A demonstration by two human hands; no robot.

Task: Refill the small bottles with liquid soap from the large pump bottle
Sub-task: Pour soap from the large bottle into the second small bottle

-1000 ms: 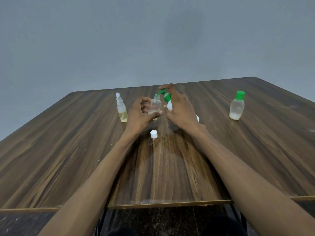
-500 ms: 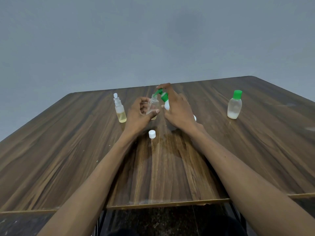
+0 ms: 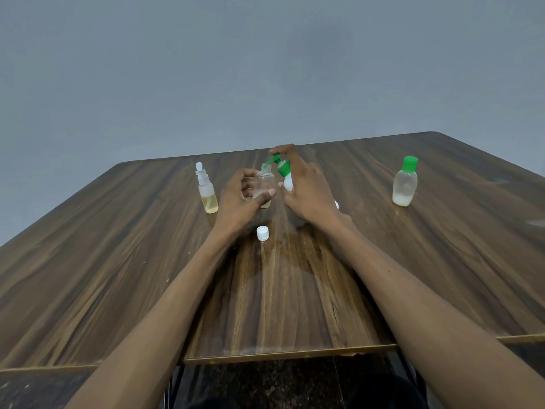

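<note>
Nearest us on the table, one white cap lies loose. Just beyond the cap our left hand curls round one uncapped small bottle; our right hand grips the large pump bottle, forefinger on its green pump, spout over the small bottle's mouth. We count two more small bottles: a spray bottle left of the cap, a green-capped bottle well right

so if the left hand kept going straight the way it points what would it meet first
The left hand already grips the open small bottle, so nothing lies between them. Straight past the bottle the table looks free to its far edge, though depth is hard to judge.
</note>
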